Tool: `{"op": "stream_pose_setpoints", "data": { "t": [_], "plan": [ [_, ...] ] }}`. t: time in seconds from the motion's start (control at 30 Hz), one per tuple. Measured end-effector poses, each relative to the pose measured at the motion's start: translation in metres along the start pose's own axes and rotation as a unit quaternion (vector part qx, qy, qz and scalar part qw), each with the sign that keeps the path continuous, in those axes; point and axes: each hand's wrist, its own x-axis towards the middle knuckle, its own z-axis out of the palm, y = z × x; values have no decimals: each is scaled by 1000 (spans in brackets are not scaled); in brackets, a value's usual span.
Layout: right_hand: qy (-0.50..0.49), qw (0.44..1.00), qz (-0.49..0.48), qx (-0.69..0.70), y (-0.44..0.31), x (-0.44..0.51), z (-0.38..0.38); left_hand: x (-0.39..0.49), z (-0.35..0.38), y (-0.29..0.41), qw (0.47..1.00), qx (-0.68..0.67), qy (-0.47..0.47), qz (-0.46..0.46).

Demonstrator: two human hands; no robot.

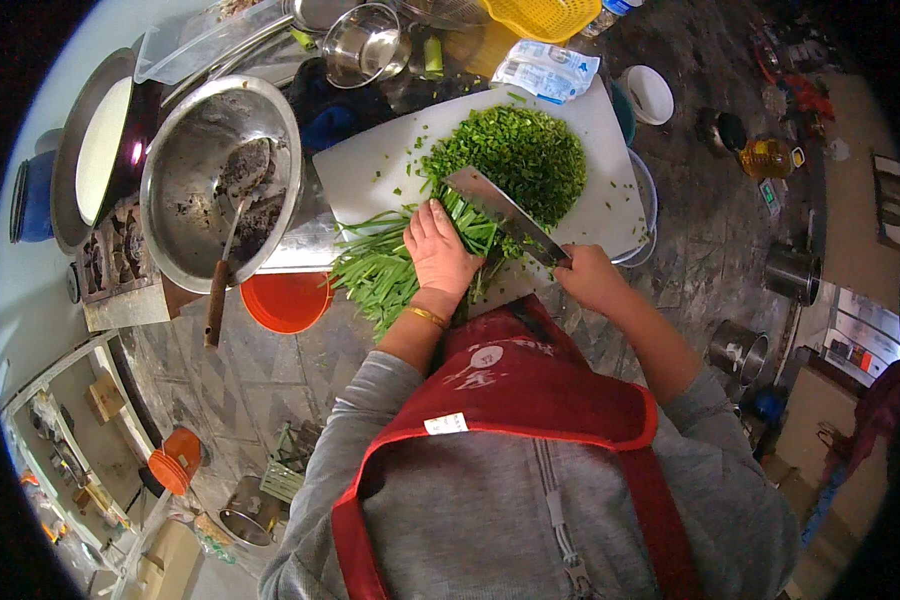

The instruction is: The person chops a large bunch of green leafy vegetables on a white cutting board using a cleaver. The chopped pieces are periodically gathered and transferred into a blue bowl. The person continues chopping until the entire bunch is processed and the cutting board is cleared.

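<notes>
My left hand (441,251) presses flat on a bundle of long green leaves (382,274), which look like garlic chives, on a white cutting board (367,180). The uncut ends hang over the board's near left edge. In my right hand (591,276) is the handle of a cleaver (506,214). Its broad steel blade slants up and left, its tip just above my left fingertips, between the bundle and a large heap of chopped greens (517,154). Small green bits lie scattered on the board.
Left of the board stands a steel basin (169,187) with a wooden-handled ladle (217,300) in it, above an orange bucket (289,304). A plastic packet (547,69) lies on the board's far edge, near a yellow basket (544,19). A glass-like bowl (364,45) stands behind.
</notes>
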Motion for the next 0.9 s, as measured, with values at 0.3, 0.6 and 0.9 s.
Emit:
{"op": "stream_pose_setpoints", "data": {
  "t": [0.3, 0.6, 0.9],
  "plan": [
    [-74, 987, 9, -139, -17, 53, 18, 3, -1, 0, 999, 15, -48, 3],
    [69, 996, -39, -28, -8, 87, 58, 4, -7, 2, 999, 11, -50, 3],
    [50, 993, 39, 100, -5, 7, -12, 18, -14, 8, 998, 22, -62, 12]
  ]
}}
